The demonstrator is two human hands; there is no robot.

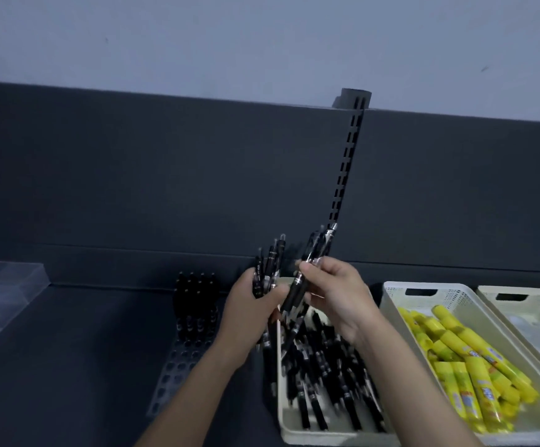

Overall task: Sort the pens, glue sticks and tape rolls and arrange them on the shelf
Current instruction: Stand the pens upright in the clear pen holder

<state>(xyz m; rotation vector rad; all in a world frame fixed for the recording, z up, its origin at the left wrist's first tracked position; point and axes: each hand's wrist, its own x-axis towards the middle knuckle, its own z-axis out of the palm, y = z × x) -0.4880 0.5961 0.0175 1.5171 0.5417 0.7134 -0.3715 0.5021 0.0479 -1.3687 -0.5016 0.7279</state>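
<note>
- First, nearest: the pen basket (294, 430), cream, with a heap of loose pens (326, 375) lying crosswise. Most of the pen stock sits here.
- Just above its far-left corner: left hand (249, 304) wrapped round a bundle of pens (268, 266), ends up. Right hand (336, 295) grips a smaller clutch of pens (310, 269), tilted toward the bundle. Both hands are full.
- Risk, my reading: the bundle is fat and uneven. Adding more could let one slide out below, into the pen basket or onto the shelf deck (68, 350), where black on dark grey is hard to spot.
- Left of the pen basket: perforated rack (172, 372), back rows filled with upright pens (196, 304), front holes vacant. Risk: feeding in a handful at once may knock the standing ones or miss the holes.
- Right of the pen basket, close alongside: second basket (391, 304) with yellow glue sticks (465, 359) in a jumble.
- Further right: third basket (536, 304), contents pale and blurred. Cannot tell if they are tape rolls.
- Far left of the pen basket: clear box (4, 291) on the deck.
- Behind the pen basket: slotted upright (347, 166) against the dark back panel, out of the path to the rack.
</note>
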